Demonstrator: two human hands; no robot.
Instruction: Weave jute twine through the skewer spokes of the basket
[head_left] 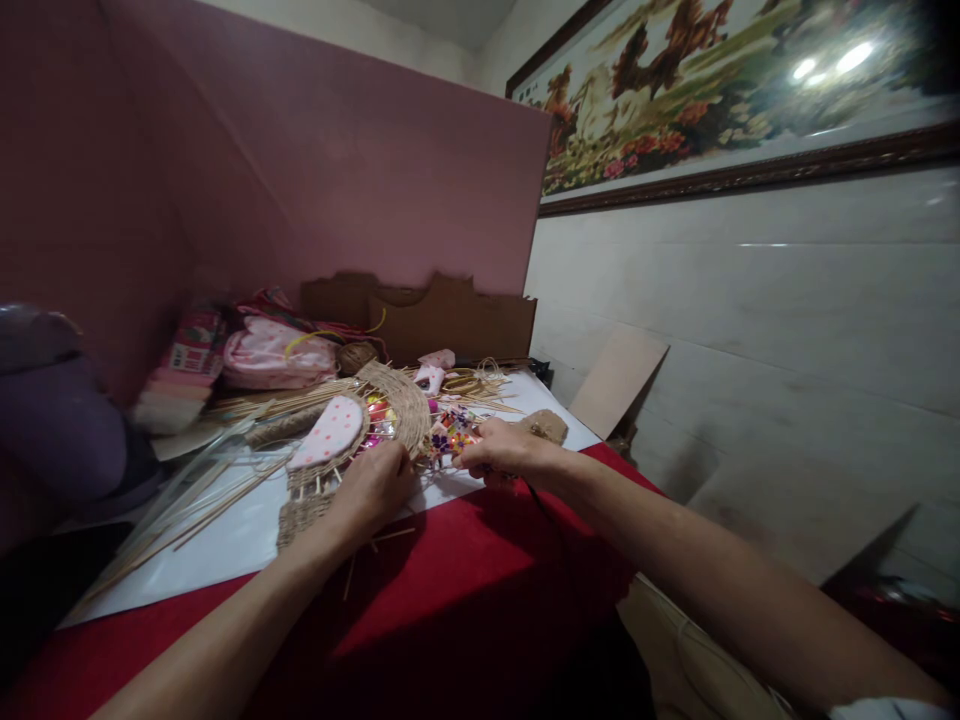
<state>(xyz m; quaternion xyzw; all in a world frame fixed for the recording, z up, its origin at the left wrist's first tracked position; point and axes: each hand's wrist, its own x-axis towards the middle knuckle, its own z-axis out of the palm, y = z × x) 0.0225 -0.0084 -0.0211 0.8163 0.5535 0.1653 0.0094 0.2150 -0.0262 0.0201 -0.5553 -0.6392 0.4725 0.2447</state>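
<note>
My left hand (377,484) rests closed on the lower edge of a woven straw craft piece (401,400), an arched wicker shape with a pink polka-dot fabric patch (328,432). My right hand (501,452) is closed in a pinch beside it, fingers on a small cluster of colourful beads or flowers (452,432) at the wicker's right edge. A dark cord runs from under the right hand down over the red cloth. What the right fingers hold is too small to name.
White sheet (225,535) over a red tablecloth (465,590). Long straw sticks (187,500) lie at left. Pink bag (277,352), cardboard box (442,318) and twine ball at back. Pink partition behind, tiled wall and framed picture at right. A purple shape at far left.
</note>
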